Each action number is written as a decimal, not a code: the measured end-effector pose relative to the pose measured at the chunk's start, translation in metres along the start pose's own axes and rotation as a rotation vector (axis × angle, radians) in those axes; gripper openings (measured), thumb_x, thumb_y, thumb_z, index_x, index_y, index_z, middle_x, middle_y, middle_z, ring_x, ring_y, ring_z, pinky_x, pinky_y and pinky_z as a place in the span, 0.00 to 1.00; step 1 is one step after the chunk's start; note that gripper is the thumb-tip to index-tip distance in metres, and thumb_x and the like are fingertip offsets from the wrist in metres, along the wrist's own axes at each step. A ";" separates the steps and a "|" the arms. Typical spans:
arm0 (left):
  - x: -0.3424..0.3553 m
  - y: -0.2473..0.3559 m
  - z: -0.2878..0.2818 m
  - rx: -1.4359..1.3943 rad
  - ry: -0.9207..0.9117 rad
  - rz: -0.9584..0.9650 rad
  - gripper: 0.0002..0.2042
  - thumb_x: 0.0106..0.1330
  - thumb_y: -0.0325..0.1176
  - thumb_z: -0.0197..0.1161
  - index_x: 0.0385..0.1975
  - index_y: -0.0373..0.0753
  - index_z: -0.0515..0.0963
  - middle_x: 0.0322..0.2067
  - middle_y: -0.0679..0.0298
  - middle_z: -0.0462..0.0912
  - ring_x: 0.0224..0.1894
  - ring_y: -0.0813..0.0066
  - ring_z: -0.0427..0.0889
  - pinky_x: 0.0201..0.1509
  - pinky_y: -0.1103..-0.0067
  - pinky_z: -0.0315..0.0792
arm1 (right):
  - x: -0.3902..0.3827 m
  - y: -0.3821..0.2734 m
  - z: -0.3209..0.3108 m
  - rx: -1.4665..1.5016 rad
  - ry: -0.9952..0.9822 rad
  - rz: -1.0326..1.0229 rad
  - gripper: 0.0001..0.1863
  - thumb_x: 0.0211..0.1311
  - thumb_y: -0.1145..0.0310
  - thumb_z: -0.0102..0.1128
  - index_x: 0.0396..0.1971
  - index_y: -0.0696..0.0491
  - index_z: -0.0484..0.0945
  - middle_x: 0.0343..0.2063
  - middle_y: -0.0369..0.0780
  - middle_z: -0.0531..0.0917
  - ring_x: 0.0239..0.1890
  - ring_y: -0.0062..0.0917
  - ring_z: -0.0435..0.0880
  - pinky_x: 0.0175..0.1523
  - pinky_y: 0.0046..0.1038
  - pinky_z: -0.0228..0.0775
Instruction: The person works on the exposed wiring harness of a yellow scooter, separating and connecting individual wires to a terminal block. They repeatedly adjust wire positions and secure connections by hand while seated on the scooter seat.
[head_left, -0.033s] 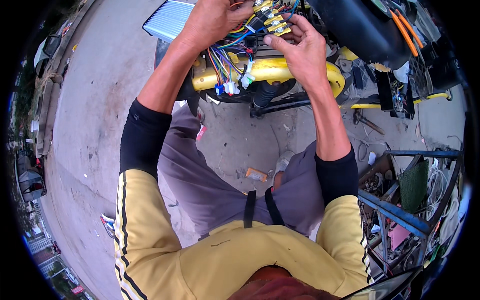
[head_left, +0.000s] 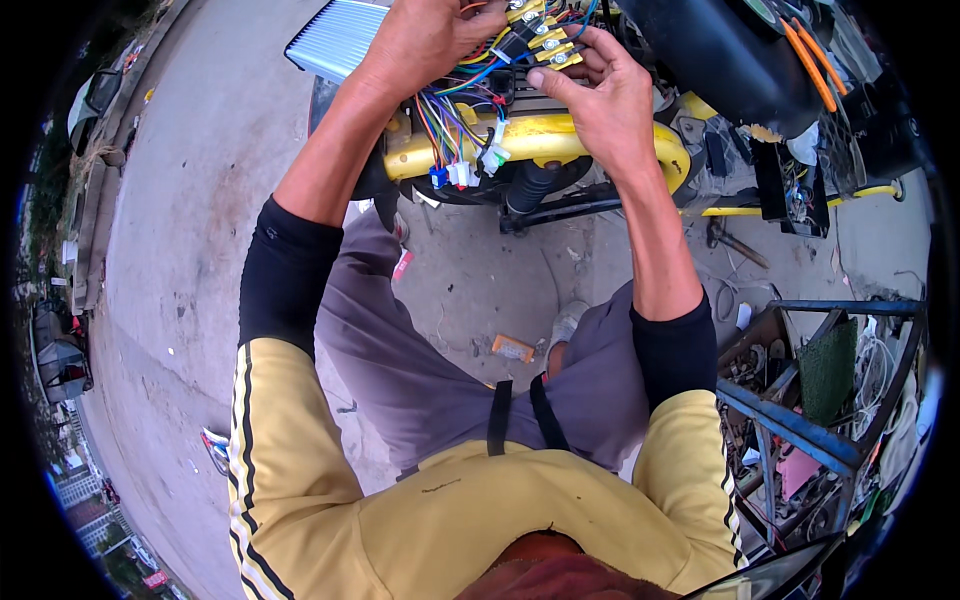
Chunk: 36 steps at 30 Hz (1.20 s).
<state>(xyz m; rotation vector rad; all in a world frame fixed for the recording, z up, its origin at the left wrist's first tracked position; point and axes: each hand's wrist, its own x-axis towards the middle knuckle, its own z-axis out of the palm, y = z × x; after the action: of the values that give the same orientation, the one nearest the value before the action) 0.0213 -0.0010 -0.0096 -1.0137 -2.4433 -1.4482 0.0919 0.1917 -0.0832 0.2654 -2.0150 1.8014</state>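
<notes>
Near the top edge, my left hand is closed, its fingertips pinching what looks like a thin orange wire. The upper part of that hand is cut off by the picture's edge. My right hand grips the near end of a yellow and black terminal block with silver screws, its thumb in front and its fingers curled behind. Coloured wires run left from the block. A bundle of them hangs over a yellow frame tube and ends in white and blue plug connectors.
A finned silver controller box lies at the left of the vehicle. Orange-handled pliers rest on a black seat-like part. A hammer lies on the ground, beside a blue metal rack of scrap at the right. An orange box lies between my feet.
</notes>
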 end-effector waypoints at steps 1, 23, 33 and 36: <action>0.000 -0.001 0.000 -0.023 0.002 -0.006 0.03 0.70 0.22 0.63 0.35 0.36 0.77 0.23 0.73 0.71 0.27 0.87 0.68 0.28 0.82 0.66 | 0.001 0.002 0.001 0.015 0.008 -0.026 0.29 0.55 0.77 0.78 0.58 0.60 0.80 0.44 0.40 0.91 0.38 0.18 0.86 0.47 0.24 0.80; -0.001 0.005 -0.001 0.120 0.075 0.043 0.02 0.66 0.23 0.65 0.33 0.35 0.78 0.22 0.70 0.73 0.27 0.84 0.71 0.30 0.80 0.68 | -0.001 -0.030 0.001 0.152 -0.012 0.174 0.27 0.55 0.83 0.73 0.56 0.65 0.77 0.42 0.40 0.88 0.42 0.20 0.85 0.48 0.23 0.80; 0.003 -0.002 -0.001 0.182 0.070 0.124 0.03 0.65 0.23 0.66 0.33 0.36 0.78 0.23 0.71 0.73 0.27 0.84 0.70 0.31 0.81 0.68 | 0.002 -0.021 -0.001 0.191 -0.036 0.145 0.24 0.56 0.84 0.72 0.55 0.63 0.78 0.43 0.39 0.88 0.43 0.19 0.86 0.50 0.23 0.79; 0.003 -0.006 0.001 0.112 0.080 0.111 0.03 0.65 0.22 0.66 0.34 0.36 0.78 0.23 0.72 0.73 0.27 0.84 0.69 0.32 0.81 0.68 | 0.004 -0.021 -0.002 0.187 -0.053 0.134 0.25 0.56 0.84 0.72 0.55 0.63 0.78 0.43 0.39 0.88 0.43 0.19 0.85 0.50 0.23 0.79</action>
<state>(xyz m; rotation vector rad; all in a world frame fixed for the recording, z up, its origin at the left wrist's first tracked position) 0.0156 -0.0001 -0.0130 -1.0290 -2.3431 -1.2770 0.0978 0.1914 -0.0624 0.2407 -1.9425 2.0905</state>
